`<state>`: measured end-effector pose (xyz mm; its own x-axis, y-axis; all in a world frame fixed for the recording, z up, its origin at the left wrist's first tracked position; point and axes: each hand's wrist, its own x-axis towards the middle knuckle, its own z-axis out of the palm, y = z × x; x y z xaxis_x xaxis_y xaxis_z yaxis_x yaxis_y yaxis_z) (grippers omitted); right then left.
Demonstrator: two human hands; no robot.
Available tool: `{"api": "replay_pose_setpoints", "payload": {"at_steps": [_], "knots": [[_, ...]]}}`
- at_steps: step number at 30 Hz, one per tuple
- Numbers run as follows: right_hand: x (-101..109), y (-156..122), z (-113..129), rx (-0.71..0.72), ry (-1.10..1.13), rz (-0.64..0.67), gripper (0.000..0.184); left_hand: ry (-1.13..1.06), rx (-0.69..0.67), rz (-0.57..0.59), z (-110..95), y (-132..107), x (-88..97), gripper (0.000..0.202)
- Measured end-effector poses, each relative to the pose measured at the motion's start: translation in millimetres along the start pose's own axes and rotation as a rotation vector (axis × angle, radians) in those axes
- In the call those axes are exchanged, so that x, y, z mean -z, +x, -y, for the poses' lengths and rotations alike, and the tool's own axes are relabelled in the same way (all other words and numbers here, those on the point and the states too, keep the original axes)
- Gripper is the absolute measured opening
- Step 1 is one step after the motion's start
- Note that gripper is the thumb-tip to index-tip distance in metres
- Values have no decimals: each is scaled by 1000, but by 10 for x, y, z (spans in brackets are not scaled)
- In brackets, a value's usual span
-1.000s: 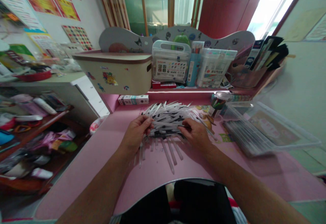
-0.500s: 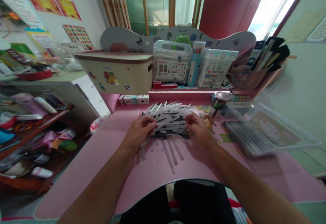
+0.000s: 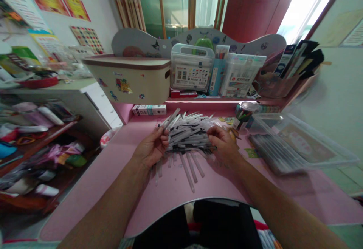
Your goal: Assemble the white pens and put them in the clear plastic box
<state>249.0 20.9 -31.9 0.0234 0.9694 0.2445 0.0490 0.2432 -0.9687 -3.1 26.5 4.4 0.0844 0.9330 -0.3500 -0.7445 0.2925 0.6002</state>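
A heaped pile of slim pen refills [image 3: 188,132], translucent whitish with black parts, lies on the pink desk [image 3: 104,188]. My left hand [image 3: 151,147] is at the pile's left edge, palm partly turned up. Between its thumb and fingers it pinches a pen refill [image 3: 172,118], which slants up and to the right; whether there is more than one I cannot tell. At the right edge of the pile, my right hand [image 3: 224,143] has thumb and fingertips pressed together. What these fingertips hold, if anything, is hidden. Several loose refills stick out from the pile toward me.
On the right stands an open clear plastic case [image 3: 283,154] with dark slim items inside. Behind my right hand is a can [image 3: 244,115]. A small box [image 3: 149,110] lies at the back left. Above, a shelf carries a cream bin [image 3: 127,81] and marker cases [image 3: 193,69].
My left hand has turned its palm upward and shifted slightly left, with a refill now raised in its fingers. My right hand has barely moved at the pile's right edge.
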Motion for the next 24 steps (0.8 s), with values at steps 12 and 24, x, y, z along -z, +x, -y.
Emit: {"api": "replay_pose_setpoints", "payload": {"at_steps": [12, 24], "knots": [[-308, -236, 91, 534, -912, 475, 21, -1, -46, 21, 36, 31, 15, 20], [-426, -292, 115, 486, -958, 504, 18, 26, -58, 94, 51, 14, 62, 7]]}}
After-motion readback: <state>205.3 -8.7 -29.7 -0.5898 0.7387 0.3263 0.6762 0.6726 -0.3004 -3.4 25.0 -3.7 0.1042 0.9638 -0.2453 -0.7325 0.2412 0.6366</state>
